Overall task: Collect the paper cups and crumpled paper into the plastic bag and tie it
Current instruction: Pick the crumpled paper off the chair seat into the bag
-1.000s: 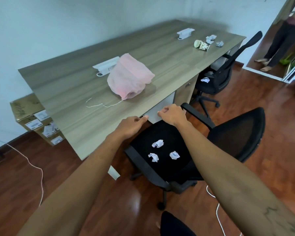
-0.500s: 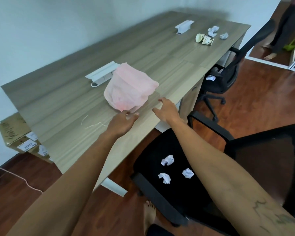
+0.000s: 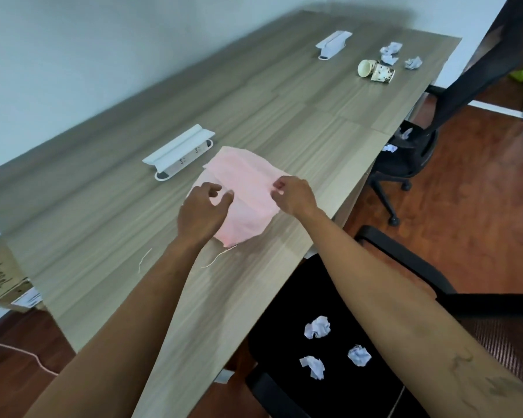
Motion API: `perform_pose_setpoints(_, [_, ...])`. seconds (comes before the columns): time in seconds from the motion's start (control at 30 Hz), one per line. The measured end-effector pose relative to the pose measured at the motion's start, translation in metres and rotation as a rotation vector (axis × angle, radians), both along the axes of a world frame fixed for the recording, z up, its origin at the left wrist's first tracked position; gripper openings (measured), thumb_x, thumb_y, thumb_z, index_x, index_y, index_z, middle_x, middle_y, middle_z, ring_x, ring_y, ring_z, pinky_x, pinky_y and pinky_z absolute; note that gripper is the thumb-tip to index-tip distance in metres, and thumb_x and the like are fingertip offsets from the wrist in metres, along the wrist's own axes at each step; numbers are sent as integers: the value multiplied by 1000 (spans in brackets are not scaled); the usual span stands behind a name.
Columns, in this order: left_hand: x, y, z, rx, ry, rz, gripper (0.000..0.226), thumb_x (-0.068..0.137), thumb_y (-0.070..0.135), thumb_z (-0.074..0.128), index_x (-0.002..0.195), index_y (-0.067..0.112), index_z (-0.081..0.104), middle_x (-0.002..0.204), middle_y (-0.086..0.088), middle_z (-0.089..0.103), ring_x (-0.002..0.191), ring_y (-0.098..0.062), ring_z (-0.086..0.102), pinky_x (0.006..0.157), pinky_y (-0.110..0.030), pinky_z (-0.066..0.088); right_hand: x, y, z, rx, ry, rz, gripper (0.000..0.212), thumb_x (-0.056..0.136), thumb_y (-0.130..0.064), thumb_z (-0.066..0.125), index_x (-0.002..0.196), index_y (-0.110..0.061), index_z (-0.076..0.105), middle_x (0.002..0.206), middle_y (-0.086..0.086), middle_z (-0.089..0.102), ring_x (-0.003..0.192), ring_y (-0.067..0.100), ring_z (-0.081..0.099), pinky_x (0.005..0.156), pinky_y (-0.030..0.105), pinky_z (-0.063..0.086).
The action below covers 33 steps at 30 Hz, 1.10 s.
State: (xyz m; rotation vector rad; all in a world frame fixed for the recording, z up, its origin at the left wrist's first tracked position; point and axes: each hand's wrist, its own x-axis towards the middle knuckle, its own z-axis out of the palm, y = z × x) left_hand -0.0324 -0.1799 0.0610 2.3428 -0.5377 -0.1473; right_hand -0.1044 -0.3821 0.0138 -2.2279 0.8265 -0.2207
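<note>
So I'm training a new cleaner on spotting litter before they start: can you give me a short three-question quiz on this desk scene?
1. True or false: the paper cups lie on their sides at the far end of the desk.
2. How many crumpled paper balls lie on the near chair's seat?
3. Which thing are both hands at? A) the pink plastic bag B) the white socket box C) the cardboard box

Key:
1. True.
2. Three.
3. A: the left hand hovers open at it, and the right hand pinches its edge.
</note>
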Motion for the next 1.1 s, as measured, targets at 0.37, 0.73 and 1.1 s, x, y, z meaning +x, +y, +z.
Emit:
perform_pose_setpoints(0.37, [31, -41, 23, 321, -82, 11, 109, 54, 81, 72, 129, 7, 44, 127, -10, 54, 121, -30, 53, 90, -44, 46, -55, 139, -8, -127, -189, 238, 27, 89, -23, 60, 115, -20, 67, 109, 1, 70, 100, 21, 57, 78, 32, 50])
perform_pose_setpoints(0.73, [67, -7, 23, 349, -150, -80, 17, 78, 20, 64, 95, 18, 67, 103, -7, 68, 100, -32, 63, 73, -33, 44, -61, 101, -23, -130, 174, 226, 37, 99, -37, 36, 126, -28, 59, 131, -2, 60, 119, 23, 54, 93, 41, 47])
perform_pose_setpoints(1.1, [75, 26, 37, 332, -301, -95, 66, 66, 31, 80, 125, 17, 54, 122, -15, 51, 114, -36, 49, 88, -45, 44, -69, 133, -28, 73, 245, 449, 41, 80, -50, 63, 118, -38, 61, 102, -20, 69, 95, 7, 61, 87, 28, 49])
